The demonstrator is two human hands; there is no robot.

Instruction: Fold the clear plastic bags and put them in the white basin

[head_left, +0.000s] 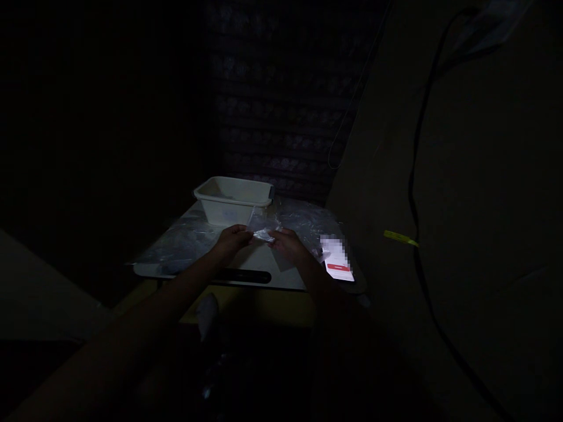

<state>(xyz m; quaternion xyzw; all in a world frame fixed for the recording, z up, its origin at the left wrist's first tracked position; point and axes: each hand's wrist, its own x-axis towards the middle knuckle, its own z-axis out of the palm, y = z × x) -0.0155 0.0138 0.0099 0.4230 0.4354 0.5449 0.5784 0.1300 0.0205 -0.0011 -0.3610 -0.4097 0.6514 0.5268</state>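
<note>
And here's the bag (264,235), small, clear and crumpled, catching a silvery shine just in front of the tub (231,212), towards its right end! The left hand (234,241) has thumb and fingers closed on one side of it, the right hand (287,242) pinches the other, and those fingertips hide its edges. Its thin upper part looks see-through against the tub's near corner. The tub, pale and open, sits on the table (281,280). Loose plastic (182,237) spreads left of the tub, with more to its right. Further right of the tub, a phone (338,266) glows, a red bar on its screen. Dim light blurs the finer creases.
</note>
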